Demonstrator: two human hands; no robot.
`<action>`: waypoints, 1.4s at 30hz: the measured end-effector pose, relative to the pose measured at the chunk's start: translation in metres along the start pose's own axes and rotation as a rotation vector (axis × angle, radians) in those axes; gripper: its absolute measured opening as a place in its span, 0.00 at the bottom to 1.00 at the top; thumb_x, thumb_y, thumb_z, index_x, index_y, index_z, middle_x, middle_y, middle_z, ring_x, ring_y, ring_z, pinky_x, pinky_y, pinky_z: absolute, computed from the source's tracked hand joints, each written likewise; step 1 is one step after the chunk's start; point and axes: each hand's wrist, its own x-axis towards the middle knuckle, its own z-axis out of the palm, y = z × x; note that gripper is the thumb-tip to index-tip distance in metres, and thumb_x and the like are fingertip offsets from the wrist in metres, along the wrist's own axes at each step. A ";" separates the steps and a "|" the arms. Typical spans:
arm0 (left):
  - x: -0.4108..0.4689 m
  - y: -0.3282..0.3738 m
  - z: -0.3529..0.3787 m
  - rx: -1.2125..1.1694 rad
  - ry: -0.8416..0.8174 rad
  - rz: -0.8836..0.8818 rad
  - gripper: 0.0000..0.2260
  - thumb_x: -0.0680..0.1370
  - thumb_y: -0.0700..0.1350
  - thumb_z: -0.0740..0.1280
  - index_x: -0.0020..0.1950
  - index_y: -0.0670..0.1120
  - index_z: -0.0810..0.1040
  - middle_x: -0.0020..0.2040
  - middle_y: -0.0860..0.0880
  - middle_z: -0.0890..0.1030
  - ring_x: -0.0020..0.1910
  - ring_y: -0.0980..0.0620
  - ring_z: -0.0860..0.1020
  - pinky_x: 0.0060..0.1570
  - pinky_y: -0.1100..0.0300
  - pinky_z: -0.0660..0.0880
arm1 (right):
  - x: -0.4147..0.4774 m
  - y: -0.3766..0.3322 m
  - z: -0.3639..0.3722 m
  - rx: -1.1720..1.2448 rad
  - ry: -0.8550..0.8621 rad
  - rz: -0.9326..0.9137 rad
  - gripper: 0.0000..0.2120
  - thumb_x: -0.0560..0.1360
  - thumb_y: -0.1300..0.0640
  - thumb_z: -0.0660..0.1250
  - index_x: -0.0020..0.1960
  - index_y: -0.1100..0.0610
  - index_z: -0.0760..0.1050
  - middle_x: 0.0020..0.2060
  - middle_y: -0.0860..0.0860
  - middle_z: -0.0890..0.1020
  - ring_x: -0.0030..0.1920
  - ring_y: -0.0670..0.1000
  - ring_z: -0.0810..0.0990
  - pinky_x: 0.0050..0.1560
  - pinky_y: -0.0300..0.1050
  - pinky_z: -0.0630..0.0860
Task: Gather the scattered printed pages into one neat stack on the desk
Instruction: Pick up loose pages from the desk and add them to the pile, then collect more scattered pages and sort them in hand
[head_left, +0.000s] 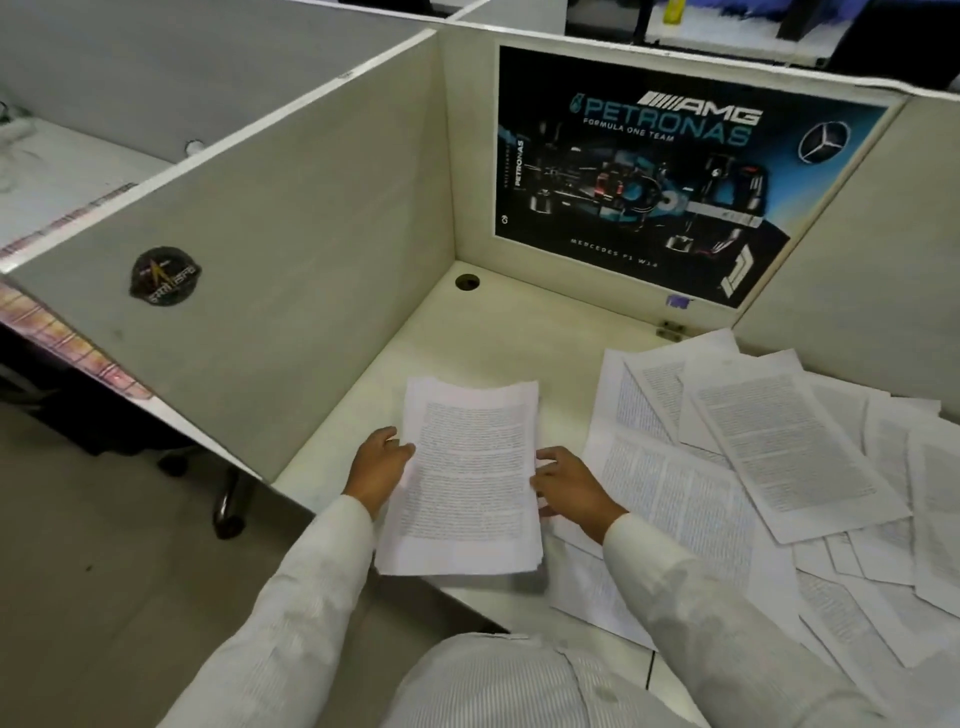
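Note:
A stack of printed pages (467, 478) is held at the desk's near left, its edges slightly uneven. My left hand (376, 467) grips its left edge and my right hand (569, 486) grips its right edge. To the right, several loose printed pages (779, 447) lie fanned and overlapping across the cream desk (498, 338), some reaching the front edge and the right frame border.
Cubicle partitions close the desk on the left (291, 249), back and right. A dark racing-team poster (670, 171) hangs on the back wall. A cable hole (467, 282) sits in the far left corner. A chair base (228, 499) stands on the floor to the left.

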 end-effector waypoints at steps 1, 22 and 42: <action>0.001 -0.003 0.000 0.048 0.025 -0.005 0.23 0.80 0.43 0.65 0.75 0.45 0.67 0.71 0.45 0.72 0.66 0.47 0.73 0.59 0.61 0.69 | 0.003 0.005 0.000 0.021 0.024 0.031 0.21 0.78 0.62 0.66 0.69 0.58 0.65 0.51 0.56 0.81 0.44 0.54 0.82 0.41 0.48 0.81; -0.062 -0.021 0.182 0.352 -0.273 0.073 0.19 0.79 0.46 0.67 0.70 0.45 0.71 0.63 0.47 0.76 0.61 0.47 0.75 0.61 0.57 0.70 | -0.117 0.174 -0.123 -0.062 0.864 0.094 0.21 0.74 0.56 0.74 0.64 0.56 0.73 0.60 0.51 0.71 0.63 0.52 0.72 0.61 0.41 0.67; -0.072 -0.031 0.218 0.456 -0.139 0.026 0.03 0.79 0.45 0.66 0.47 0.47 0.74 0.45 0.49 0.75 0.50 0.47 0.74 0.55 0.54 0.71 | -0.099 0.185 -0.183 0.478 0.524 0.215 0.15 0.79 0.62 0.67 0.65 0.63 0.76 0.56 0.56 0.82 0.50 0.55 0.82 0.47 0.43 0.78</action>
